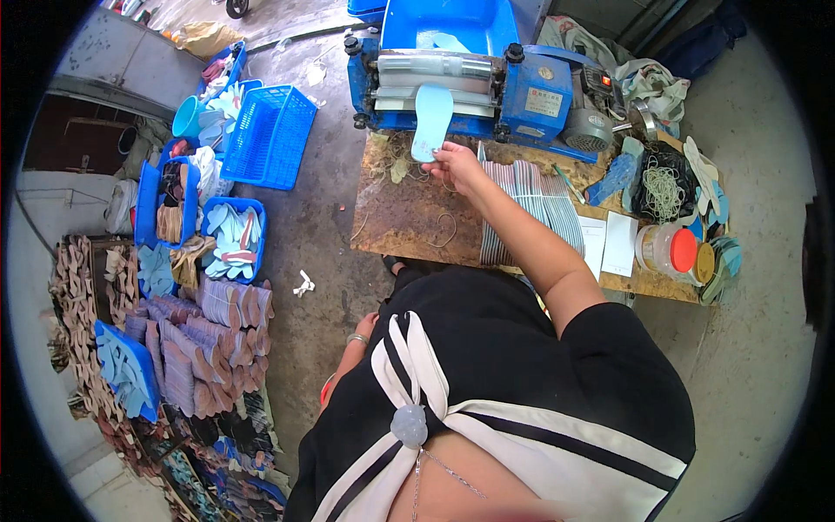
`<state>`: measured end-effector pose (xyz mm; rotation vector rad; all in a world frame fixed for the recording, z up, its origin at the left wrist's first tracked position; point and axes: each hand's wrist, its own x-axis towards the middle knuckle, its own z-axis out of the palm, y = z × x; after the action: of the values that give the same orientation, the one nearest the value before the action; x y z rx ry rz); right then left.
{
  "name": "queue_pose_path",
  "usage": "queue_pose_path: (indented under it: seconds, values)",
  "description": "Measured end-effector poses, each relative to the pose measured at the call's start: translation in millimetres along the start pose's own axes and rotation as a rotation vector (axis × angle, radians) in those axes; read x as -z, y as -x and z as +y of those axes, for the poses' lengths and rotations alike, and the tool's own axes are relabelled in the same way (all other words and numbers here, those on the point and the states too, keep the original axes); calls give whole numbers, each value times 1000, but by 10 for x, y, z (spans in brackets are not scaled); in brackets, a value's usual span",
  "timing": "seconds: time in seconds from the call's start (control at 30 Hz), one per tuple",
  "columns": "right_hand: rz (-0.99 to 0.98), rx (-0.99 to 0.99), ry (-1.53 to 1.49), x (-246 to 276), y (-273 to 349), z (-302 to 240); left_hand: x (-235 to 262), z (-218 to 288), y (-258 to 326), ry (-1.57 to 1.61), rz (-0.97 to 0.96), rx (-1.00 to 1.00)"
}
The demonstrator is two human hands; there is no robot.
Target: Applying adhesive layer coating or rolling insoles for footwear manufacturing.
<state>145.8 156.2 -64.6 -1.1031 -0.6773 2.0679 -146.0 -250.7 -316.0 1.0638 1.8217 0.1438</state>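
**Blue insole at the roller machine**

Pale-blue and smooth, the foam insole (431, 120) hung from the blue roller machine (474, 78), its lower end pinched by the right hand (456, 163) above the scuffed wooden worktop (409, 217). The left hand (364, 329) hung by the floor, its grip mostly hidden.

A worn wooden table (409, 217) carries a blue roller machine (487, 83) along its far edge. Just in front of the machine, toward its right half, a fanned row of striped insoles (531, 204) lies flat on the tabletop. To the right of that row sit two white paper slips (609, 244), then a clear jar with a red lid (670, 250) near the table's front corner. Behind the jar, beside the machine's motor end, rests a dark heap with pale rubber bands (665, 187). The concrete floor (326, 226), left of the machine, bears blue plastic baskets (270, 135) and stacks of cut insoles (222, 309).
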Motion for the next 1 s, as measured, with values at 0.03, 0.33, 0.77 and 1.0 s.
queue_pose_path:
  seconds: [0.03, 0.33, 0.77, 1.0]
  values:
    - [3, -2, -2, 8, -44, -19, 17, 52, 41, 35, 10, -3]
    - [30, 69, -22, 113, -580, -188, 458, 1091, 197, 29, 30, -100]
    - [325, 510, 472, 1199, 863, -770, 798, 3377, -46, 280, -15, -378]
    - [671, 427, 1263, 1496, 1856, 188, 415, 4711, 223, -424, 148, -962]
